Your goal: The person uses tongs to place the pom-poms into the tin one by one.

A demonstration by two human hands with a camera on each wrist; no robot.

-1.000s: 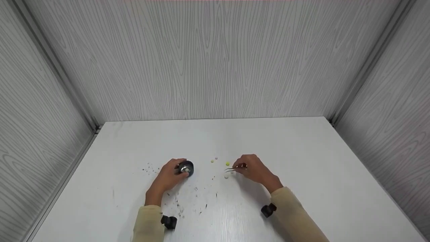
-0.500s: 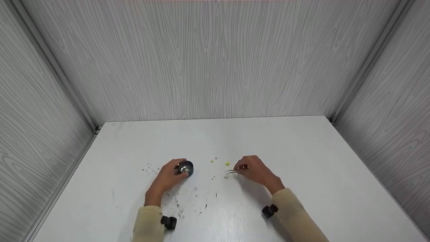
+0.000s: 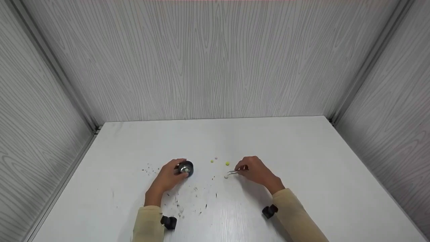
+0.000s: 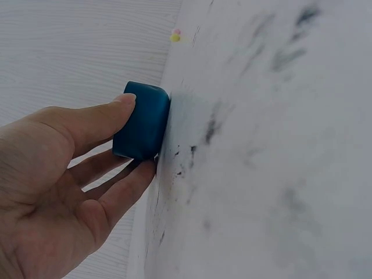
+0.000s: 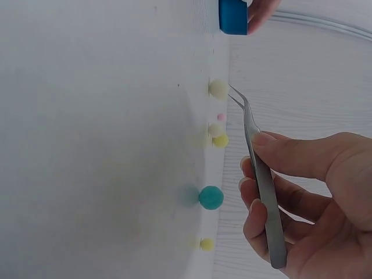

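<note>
The left hand point(image 3: 168, 175) of the person is grasping a small blue cup point(image 4: 145, 125), with the thumb on one side and the fingers on the other; the cup stands at the left of the middle of the white surface point(image 3: 285, 144), and a small pale ball point(image 3: 187, 170) lies inside it. The right hand point(image 5: 314, 189) is grasping the metal tweezers point(image 5: 266, 195) between thumb and fingers. Their bent tips are slightly apart and are directed to a cream ball point(image 5: 218, 89), just beside it; whether they touch it, I cannot tell. In the right wrist view, a tiny pink ball point(image 5: 220, 117), a smaller whitish ball point(image 5: 215, 130), a yellow ball point(image 5: 221, 141), a teal ball point(image 5: 211, 197) and another yellow ball point(image 5: 207, 244) are also on the surface. Dark marks point(image 3: 178, 203) are scattered near the left hand. Both arms wear beige sleeves point(image 3: 149, 223), and grey wood-patterned walls point(image 3: 215, 60) surround the surface.
</note>
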